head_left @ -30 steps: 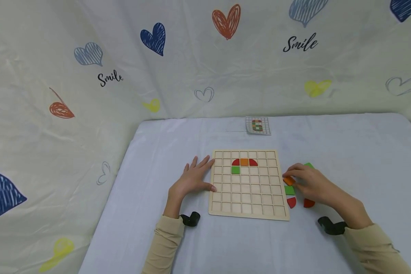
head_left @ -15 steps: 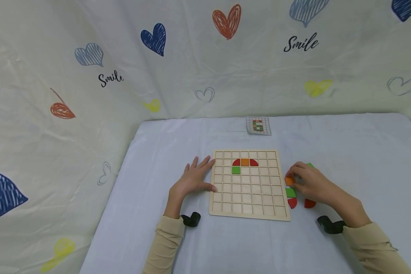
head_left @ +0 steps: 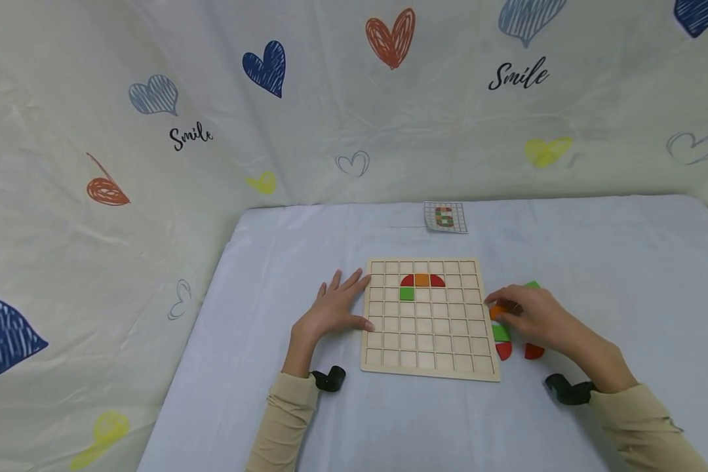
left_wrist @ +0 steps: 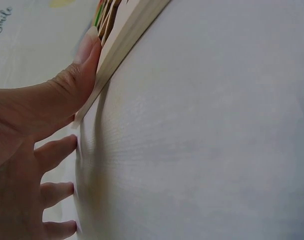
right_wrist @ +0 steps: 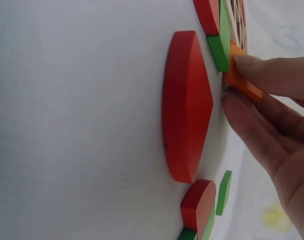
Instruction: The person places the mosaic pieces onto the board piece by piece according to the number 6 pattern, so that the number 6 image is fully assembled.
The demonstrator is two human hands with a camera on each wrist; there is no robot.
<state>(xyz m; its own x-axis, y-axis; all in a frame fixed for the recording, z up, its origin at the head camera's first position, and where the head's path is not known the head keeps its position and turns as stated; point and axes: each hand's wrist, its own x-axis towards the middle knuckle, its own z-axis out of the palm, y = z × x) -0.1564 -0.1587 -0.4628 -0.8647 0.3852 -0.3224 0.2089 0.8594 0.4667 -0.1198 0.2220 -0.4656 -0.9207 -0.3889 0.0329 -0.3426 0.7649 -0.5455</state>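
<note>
A wooden grid board [head_left: 440, 361] lies on the white cloth. It bears two red quarter-round tiles [head_left: 407, 280] with an orange square tile [head_left: 421, 280] between them, and a green square tile [head_left: 407, 294] below. My left hand [head_left: 329, 312] rests at the board's left edge, fingers spread, thumb tip [left_wrist: 90, 47] on the rim. Beside the right edge, my right hand [head_left: 537, 316] pinches another orange square tile [right_wrist: 241, 82] between thumb and fingers. That tile is tilted and partly hidden by the fingers, right by a loose green tile [right_wrist: 220, 47].
Loose red quarter-round tiles [head_left: 504, 351] lie right of the board, one of them [right_wrist: 189, 107] large in the right wrist view. A green tile [head_left: 532, 284] shows behind the right hand. A printed pattern card [head_left: 445, 217] lies at the table's back edge.
My right hand has shifted slightly, first to the right, then a little back left towards the board with the orange tile. The left hand has stayed in place.
</note>
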